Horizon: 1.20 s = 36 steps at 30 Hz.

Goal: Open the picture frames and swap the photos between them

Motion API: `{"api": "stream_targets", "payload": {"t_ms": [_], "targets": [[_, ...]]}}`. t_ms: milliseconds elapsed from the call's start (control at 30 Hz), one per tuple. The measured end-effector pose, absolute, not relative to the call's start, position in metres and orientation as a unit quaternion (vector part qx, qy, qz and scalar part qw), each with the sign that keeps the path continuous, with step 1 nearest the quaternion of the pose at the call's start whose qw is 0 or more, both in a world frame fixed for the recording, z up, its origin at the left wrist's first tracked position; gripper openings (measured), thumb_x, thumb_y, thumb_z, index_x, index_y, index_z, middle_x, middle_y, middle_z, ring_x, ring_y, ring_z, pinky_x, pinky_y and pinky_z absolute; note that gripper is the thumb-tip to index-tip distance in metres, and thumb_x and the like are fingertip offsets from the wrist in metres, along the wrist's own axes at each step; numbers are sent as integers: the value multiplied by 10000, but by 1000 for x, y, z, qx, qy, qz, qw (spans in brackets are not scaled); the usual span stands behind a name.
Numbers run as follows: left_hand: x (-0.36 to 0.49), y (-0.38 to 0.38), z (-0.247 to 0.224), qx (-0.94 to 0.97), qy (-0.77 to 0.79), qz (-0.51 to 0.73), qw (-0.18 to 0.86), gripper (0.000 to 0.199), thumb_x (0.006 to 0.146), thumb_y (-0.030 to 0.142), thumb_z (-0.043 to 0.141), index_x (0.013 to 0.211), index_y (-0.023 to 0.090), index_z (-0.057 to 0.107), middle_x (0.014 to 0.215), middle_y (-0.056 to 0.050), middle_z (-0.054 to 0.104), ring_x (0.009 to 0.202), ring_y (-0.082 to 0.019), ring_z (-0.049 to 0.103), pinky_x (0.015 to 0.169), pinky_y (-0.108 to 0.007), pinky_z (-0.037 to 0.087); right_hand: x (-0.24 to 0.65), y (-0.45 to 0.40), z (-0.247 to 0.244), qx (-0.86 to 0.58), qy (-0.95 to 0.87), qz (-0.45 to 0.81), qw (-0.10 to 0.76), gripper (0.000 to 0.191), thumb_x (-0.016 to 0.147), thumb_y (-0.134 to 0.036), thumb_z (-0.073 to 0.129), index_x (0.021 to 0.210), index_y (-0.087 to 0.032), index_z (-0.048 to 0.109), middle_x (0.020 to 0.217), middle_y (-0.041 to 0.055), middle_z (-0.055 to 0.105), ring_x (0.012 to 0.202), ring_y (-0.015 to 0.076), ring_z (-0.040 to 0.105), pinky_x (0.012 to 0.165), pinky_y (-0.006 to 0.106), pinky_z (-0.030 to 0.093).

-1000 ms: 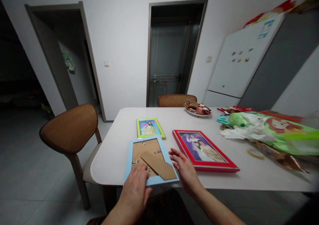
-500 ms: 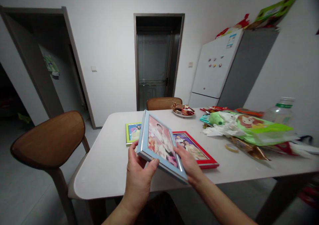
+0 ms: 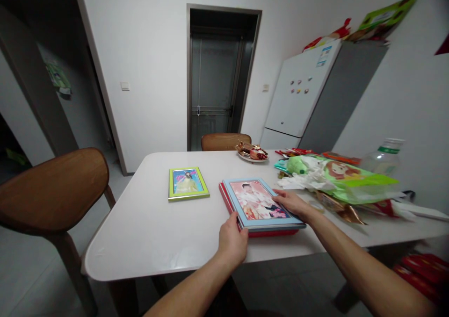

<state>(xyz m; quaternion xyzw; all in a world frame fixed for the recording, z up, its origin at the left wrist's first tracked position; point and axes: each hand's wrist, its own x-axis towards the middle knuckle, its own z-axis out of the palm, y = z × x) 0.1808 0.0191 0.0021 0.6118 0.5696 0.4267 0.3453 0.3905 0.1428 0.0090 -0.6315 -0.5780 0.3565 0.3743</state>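
A light-blue picture frame (image 3: 254, 198) lies flat on top of a red picture frame (image 3: 224, 196), whose left and front edges show beneath it. My left hand (image 3: 233, 240) has its fingers closed on the near left corner of the blue frame. On the right edge, my right hand (image 3: 293, 204) grips the same frame, its thumb side over the picture border. To the left, a yellow-green picture frame (image 3: 188, 184) rests face up on the white table (image 3: 150, 233), apart from both hands.
Right of the frames lie a green plastic bag (image 3: 365, 183), crumpled white tissue (image 3: 308, 179) and wrappers. A large clear bottle (image 3: 386, 155) stands behind them. At the far edge sits a plate of snacks (image 3: 253, 153). Wooden chairs (image 3: 56, 190) stand left and behind.
The blue picture frame has come down from a tilted position in the air onto the red frame, both hands moving right and down with it. The view has shifted slightly.
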Motion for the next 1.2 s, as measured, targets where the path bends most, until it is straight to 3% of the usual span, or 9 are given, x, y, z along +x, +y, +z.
{"api": "stream_targets", "payload": {"t_ms": [167,267,367,467,567,767,1000,1200], "targets": [[156,13,-4,649,580,384,310,450,671,145,528,1118,159,478,1098,-73,572,1004,-195,521,880,-296,381,387,143,6,-652,-599,296,358,369,564,-188,605,925,-114,633,842,90,657,781,231,593,758,345,423],[127,16,-8,650,605,371,271,450,666,135,526,1113,126,475,1147,-98,532,1056,-200,479,922,-309,337,368,140,17,-668,-607,229,365,402,578,-185,596,968,-87,610,998,143,602,973,277,516,882,387,331],[93,23,-13,637,639,367,226,414,678,126,503,1091,103,475,1154,-120,517,1075,-209,457,930,-333,321,320,123,29,-619,-683,125,367,423,668,-223,521,1068,-87,546,1136,148,518,1081,252,433,939,365,270],[68,27,-17,629,660,364,188,382,699,143,483,1077,90,471,1124,-134,530,1050,-212,476,912,-341,336,247,101,29,-460,-829,94,305,363,747,-240,424,1075,-129,535,1098,96,552,1016,183,482,903,301,324],[55,24,-20,637,666,356,155,375,694,150,492,1065,105,472,1108,-119,538,1039,-200,486,907,-331,346,180,96,15,-411,-881,74,223,391,757,-220,403,1130,-131,478,1148,95,513,1058,174,441,901,289,314],[35,8,-24,654,673,332,95,392,681,132,495,1072,117,467,1185,-132,481,1110,-218,430,933,-372,331,130,127,-10,-440,-872,68,200,406,679,-112,440,1081,-135,494,1133,136,494,1048,248,410,851,404,295],[32,-8,-17,691,652,307,54,493,648,105,522,1131,107,424,1277,-149,377,1198,-237,301,987,-443,229,152,91,-27,-401,-890,84,201,428,626,-68,420,1024,-160,545,1031,81,528,959,194,441,835,327,325],[56,-44,-25,754,613,226,59,612,638,304,596,1181,121,380,1274,-152,385,1201,-284,287,985,-507,187,194,13,-18,-304,-862,285,291,408,641,-58,366,960,-194,583,962,64,575,920,175,496,843,334,377]]}}
